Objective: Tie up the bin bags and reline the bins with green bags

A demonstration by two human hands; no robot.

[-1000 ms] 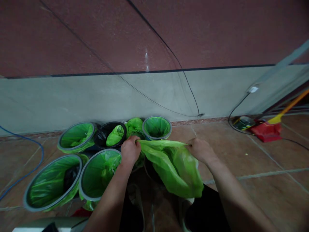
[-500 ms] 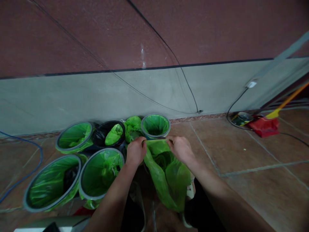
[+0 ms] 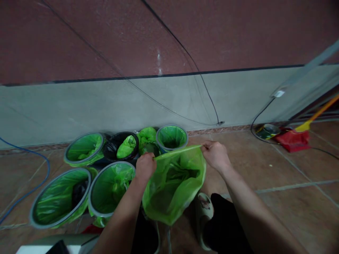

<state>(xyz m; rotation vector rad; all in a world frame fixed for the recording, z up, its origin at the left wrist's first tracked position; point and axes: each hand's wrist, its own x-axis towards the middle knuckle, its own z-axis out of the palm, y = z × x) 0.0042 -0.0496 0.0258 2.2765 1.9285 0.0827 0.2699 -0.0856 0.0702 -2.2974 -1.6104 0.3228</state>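
A green plastic bin bag [image 3: 172,190] hangs in front of me, its mouth spread wide and facing up toward me. My left hand [image 3: 146,167] pinches the left end of its far rim. At the right end of that rim, my right hand [image 3: 215,154] is closed on the plastic. The rim is stretched taut between the two hands. Just beyond the bag stands a round bin [image 3: 172,137] lined in green. Left of my left forearm is another green-lined bin [image 3: 96,195] with crumpled green plastic inside.
More lined bins stand on the left: a green-lined one [image 3: 34,215], another [image 3: 69,153] behind it, and a black-lined one [image 3: 108,151]. A blue hose [image 3: 47,173] lies far left. On the right are a red dustpan [image 3: 295,141], a can [image 3: 267,130] and a black cable [image 3: 254,121].
My hands have moved apart, the right one to the right and up. The bag's mouth has opened from a narrow, folded shape into a wide one.
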